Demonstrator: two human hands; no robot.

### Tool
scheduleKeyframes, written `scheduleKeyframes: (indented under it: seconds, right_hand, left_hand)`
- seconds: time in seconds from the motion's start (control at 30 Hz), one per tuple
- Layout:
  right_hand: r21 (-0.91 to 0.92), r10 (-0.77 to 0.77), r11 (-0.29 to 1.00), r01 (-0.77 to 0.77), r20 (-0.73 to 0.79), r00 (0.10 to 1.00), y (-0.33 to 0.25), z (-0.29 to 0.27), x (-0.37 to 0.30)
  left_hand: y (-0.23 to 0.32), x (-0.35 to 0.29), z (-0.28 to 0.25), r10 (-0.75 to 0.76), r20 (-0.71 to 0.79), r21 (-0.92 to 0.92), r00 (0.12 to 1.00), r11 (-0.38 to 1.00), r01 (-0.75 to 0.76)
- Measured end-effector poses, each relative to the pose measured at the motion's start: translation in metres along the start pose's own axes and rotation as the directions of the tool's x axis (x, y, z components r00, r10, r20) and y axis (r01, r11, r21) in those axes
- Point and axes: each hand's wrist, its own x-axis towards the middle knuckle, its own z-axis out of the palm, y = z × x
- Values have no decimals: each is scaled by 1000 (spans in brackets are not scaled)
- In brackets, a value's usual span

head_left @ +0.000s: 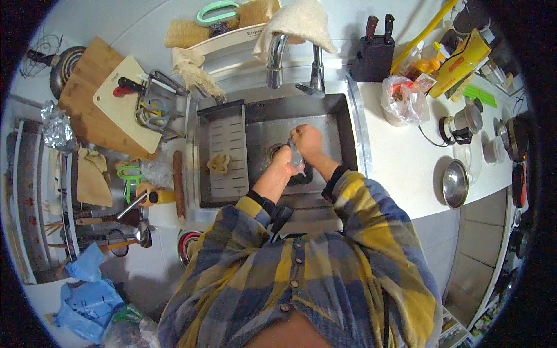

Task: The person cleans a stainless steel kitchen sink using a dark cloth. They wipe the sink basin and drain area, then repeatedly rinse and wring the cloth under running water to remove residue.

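Both my hands are over the basin of the metal sink. My right hand is closed, its fingertips pinching the upper end of a small translucent, pale thing; its kind is not clear. My left hand is curled round the lower part of that same thing, close beside the right hand. Below them a round drain shows in part, and a dark shape lies on the sink floor, partly hidden by my left hand.
A slotted drain tray with a crumpled beige cloth fills the sink's left side. The faucet rises behind. Left stand cutting boards and a utensil rack; right, a knife block, a plastic bag and a metal bowl.
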Motion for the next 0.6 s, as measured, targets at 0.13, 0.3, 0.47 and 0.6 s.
scheduleKeyframes:
  seconds: [0.13, 0.3, 0.47, 0.6]
  right_hand:
    - [52, 133, 990, -132, -21, 991, -20, 8, -29]
    - [106, 42, 993, -42, 6, 999, -28, 12, -47]
    - [-12, 117, 993, -117, -14, 993, 5, 0, -5]
    - [71, -13, 997, 18, -71, 997, -24, 16, -54]
  left_hand:
    - [-11, 25, -19, 36, 183, -101, 982, 995, -18]
    - [-31, 36, -21, 348, 621, -485, 703, 874, -4]
    - [-13, 19, -9, 31, 80, -134, 996, 991, -20]
    - [-10, 20, -38, 191, 647, -182, 738, 979, -95]
